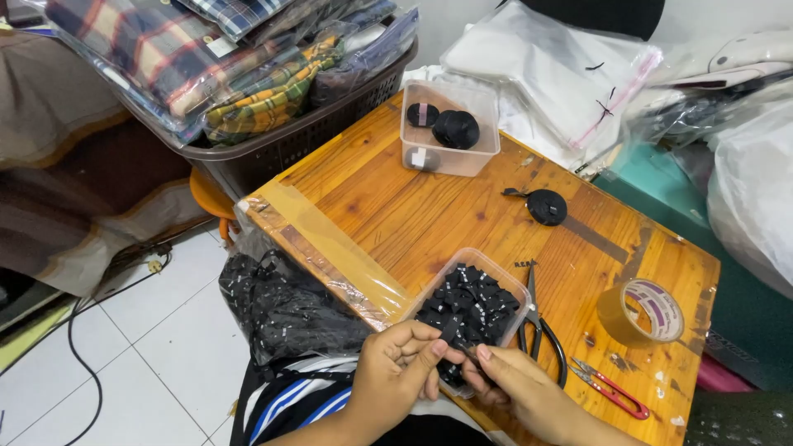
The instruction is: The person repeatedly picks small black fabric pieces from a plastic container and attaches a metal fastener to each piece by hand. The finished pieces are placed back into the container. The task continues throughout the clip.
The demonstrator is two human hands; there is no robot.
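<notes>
Two hands (462, 380) on small black strip (453, 330)

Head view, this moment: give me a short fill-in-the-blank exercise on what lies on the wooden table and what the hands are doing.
1. Both hands, left hand and right hand, pinch a small ____ piece over the clear tub.
2. The roll of brown packing tape lies on the ____ table.
3. The small thread snips have ____ handles.
4. The laundry basket holds folded ____ shirts.

Missing words: black; wooden; red; plaid
</notes>
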